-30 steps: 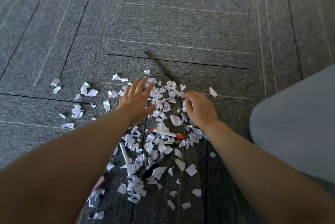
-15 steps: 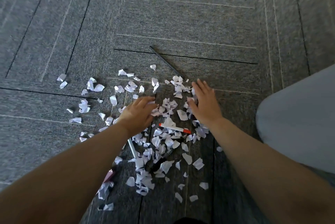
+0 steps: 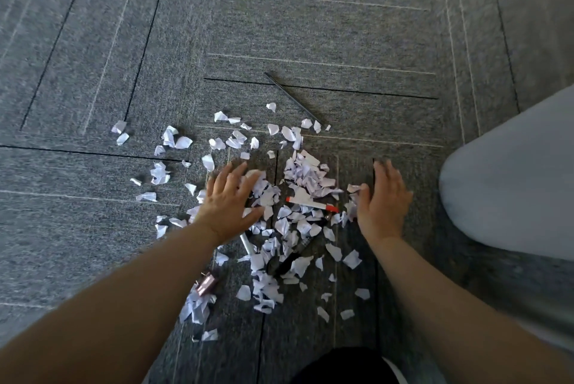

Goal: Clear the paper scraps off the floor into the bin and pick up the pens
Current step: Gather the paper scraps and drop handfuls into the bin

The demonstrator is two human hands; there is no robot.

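Both hands open, fingers straight, gripping nothing. Left hand (image 3: 231, 202) lay flat on the paper scraps (image 3: 306, 177); right hand (image 3: 383, 197) stood on edge. The heap lay between them. Red-capped pen (image 3: 312, 203) lay left-to-right, just nearer. Others: black marker (image 3: 292, 256), white pen (image 3: 247, 242), thin dark pen (image 3: 293, 98) farther off. Four pens; dozens of scraps.

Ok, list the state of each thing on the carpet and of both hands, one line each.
Left hand: open, flat on the scraps.
Right hand: open, at the heap's right side.
Paper scraps: partly heaped between the hands, many scattered.
Red-capped pen: lying flat, partly covered by scraps.
Black marker: lying among scraps.
Thin dark pen: lying on carpet beyond the heap.
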